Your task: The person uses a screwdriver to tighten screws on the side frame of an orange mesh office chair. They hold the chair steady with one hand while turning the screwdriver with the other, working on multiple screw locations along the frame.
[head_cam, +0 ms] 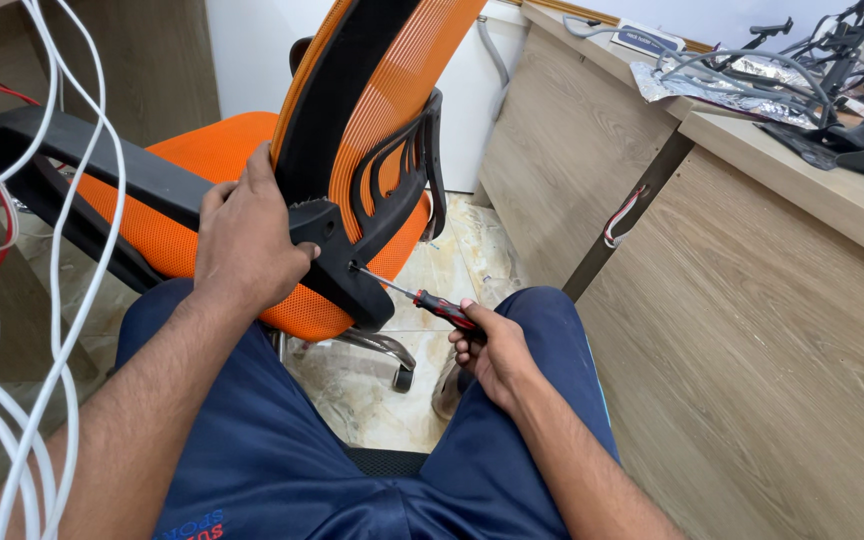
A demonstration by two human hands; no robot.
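The screwdriver [422, 299], red and black in the handle, lies slanted with its tip set in a hole in the black frame [347, 275] of the orange chair [392, 100]. The right hand [492, 350] curls its fingers tight around the handle, forearm resting across the thigh. The left hand [247, 240] grips the frame beside the armrest [102, 160], fingers wrapped over it

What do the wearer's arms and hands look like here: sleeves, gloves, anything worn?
Both arms are bare from the frame edge down to the wrist, with no sleeves in view. The left hand and the right hand are bare as well: no gloves, and no rings, watch or wristband can be seen. The only clothing visible is navy shorts, with a small red and blue print at the bottom edge.
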